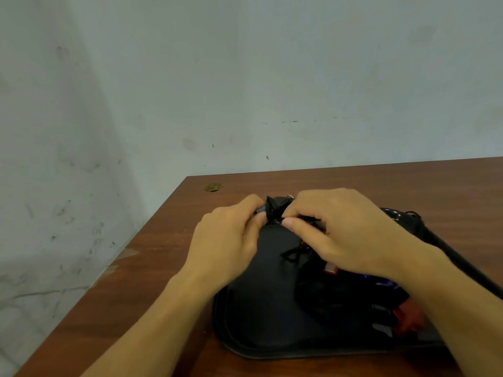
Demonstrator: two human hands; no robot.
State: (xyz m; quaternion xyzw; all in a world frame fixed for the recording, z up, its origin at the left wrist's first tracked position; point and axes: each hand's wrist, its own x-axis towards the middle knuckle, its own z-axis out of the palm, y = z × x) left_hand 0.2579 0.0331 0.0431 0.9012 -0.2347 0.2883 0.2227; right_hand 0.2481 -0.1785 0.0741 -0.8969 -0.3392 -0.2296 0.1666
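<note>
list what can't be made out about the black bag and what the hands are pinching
Head view: the small black piece at the far edge of the black bag, zip pull or strap end; fingers of the left hand and right hand cover most of it.
Head view: the bag's right side; the right forearm hides it.
Head view: the red parts on the bag; too blurred to name.

A black bag lies flat on a brown wooden table, and at its far edge a small black tab stands up between two hands. The left hand pinches the tab from the left, and the right hand pinches it from the right with thumb and curled fingers. A black strap runs off the bag to the right, red pieces show on its near right side, and a scuffed pale wall rises behind the table.
</note>
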